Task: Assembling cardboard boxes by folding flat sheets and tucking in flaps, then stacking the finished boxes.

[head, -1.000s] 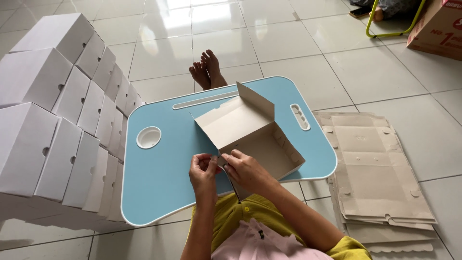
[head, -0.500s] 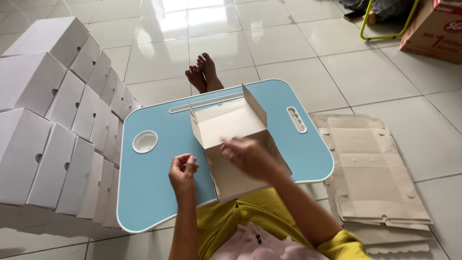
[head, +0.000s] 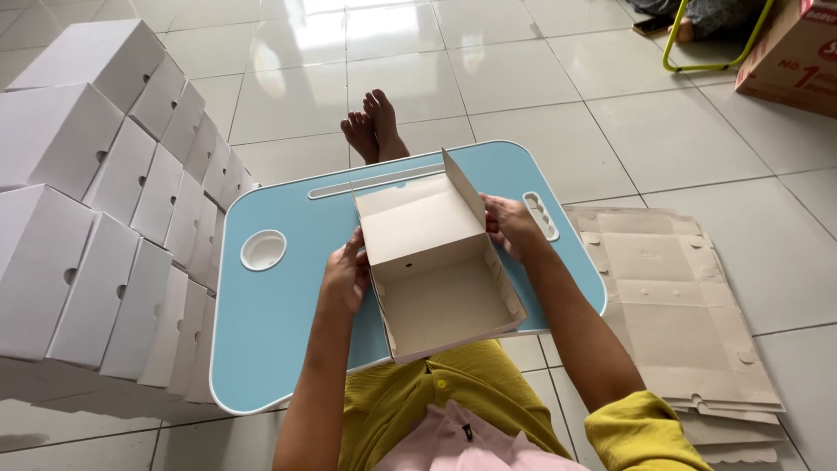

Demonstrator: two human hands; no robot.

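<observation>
- The half-folded cardboard box (head: 436, 270) sat mid-frame on the blue lap table (head: 279, 331), open side up, long axis running away from the person.
- Left hand (head: 347, 277) pressed its left wall, right hand (head: 510, 225) gripped the right wall; so the box was squeezed between them.
- Both hands were about equally close.
- White finished boxes (head: 96, 218) were stacked at left, flat blanks (head: 680, 305) at right.

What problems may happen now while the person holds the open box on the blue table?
1. The open box hangs past the near edge of the blue lap table; if the left hand or right hand lets go, it might tip toward the lap.
2. Squeezing the thin walls may bend them.
3. The stacked white boxes beside the table look easy to knock.
</observation>
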